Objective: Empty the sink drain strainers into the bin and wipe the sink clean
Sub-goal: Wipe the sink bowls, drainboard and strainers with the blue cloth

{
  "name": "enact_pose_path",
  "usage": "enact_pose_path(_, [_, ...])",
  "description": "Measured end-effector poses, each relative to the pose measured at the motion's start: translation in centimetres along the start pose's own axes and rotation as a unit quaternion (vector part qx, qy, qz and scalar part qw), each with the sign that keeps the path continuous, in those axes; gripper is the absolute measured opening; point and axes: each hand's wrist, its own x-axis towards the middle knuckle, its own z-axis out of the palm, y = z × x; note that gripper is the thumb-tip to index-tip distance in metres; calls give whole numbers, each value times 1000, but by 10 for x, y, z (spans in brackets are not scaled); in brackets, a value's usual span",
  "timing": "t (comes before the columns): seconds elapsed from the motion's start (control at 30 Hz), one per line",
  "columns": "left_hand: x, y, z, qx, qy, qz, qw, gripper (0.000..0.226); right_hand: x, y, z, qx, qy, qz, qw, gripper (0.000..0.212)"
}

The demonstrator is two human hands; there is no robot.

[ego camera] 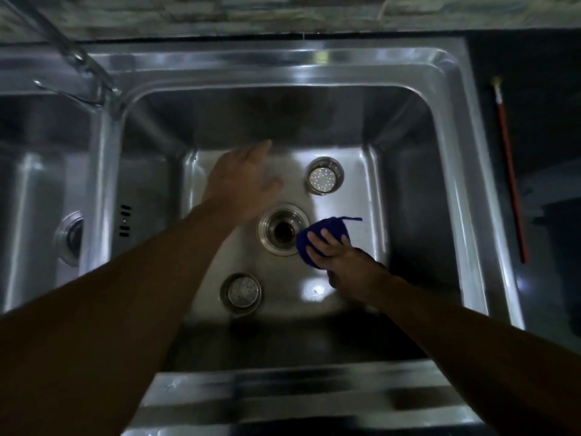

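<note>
A steel sink basin (405, 171) fills the view. Its drain opening (283, 229) in the middle has no strainer in it. One strainer (324, 176) sits upright on the basin floor behind and right of the drain. A second strainer (241, 293) stands on the floor in front of the drain. My right hand (342, 259) presses a blue cloth (317, 237) onto the floor just right of the drain, fingers laid over it. My left hand (243, 177) hovers blurred over the back left of the floor, fingers straight, holding nothing.
A second basin (37, 196) with its own drain (70, 237) lies to the left. The tap (78, 61) rises at the back left. A red-handled brush (511, 171) lies on the dark counter to the right. A tiled wall (283, 11) runs behind.
</note>
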Motion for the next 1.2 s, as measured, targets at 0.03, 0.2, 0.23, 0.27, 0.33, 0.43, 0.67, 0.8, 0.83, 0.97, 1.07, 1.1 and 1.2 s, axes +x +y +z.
enact_pose_path(0.03, [-10,-15,-14,24,18,-2,1000,67,-3,-4,1,-4,-28,-29,999,78])
enact_pose_path(0.2, [-61,-93,-72,185,66,34,980,58,-23,-19,-3,102,13,-35,994,81])
enact_pose_path(0.23, [-72,-103,-77,194,66,39,978,60,-20,-22,-7,136,48,10,990,81])
enact_pose_path(0.27, [-82,-111,-78,193,60,46,978,63,-15,-26,-12,154,75,54,984,80])
enact_pose_path(0.33, [-94,-119,-74,174,48,61,982,66,3,-32,-22,140,100,113,979,79])
enact_pose_path(0.43, [-94,-122,-67,123,81,53,988,65,31,-41,-32,120,124,134,976,78])
enact_pose_path(0.67, [-92,-131,-58,86,153,77,982,52,85,-63,-50,61,119,94,987,86])
enact_pose_path(0.8, [-90,-135,-55,91,168,89,978,51,97,-85,-44,18,90,2,996,86])
enact_pose_path(0.83, [-90,-135,-54,91,171,91,977,50,97,-85,-45,4,94,0,996,83])
enact_pose_path(0.97, [-91,-135,-55,82,172,93,977,51,80,-74,-49,-4,92,82,992,82])
enact_pose_path(1.07, [-93,-132,-57,73,167,84,980,52,54,-67,-43,-13,53,125,991,78])
enact_pose_path(1.1, [-94,-131,-58,71,163,82,981,52,46,-66,-40,-19,38,125,991,72])
enact_pose_path(1.2, [-96,-130,-60,67,153,77,983,53,22,-57,-34,-30,10,98,995,69])
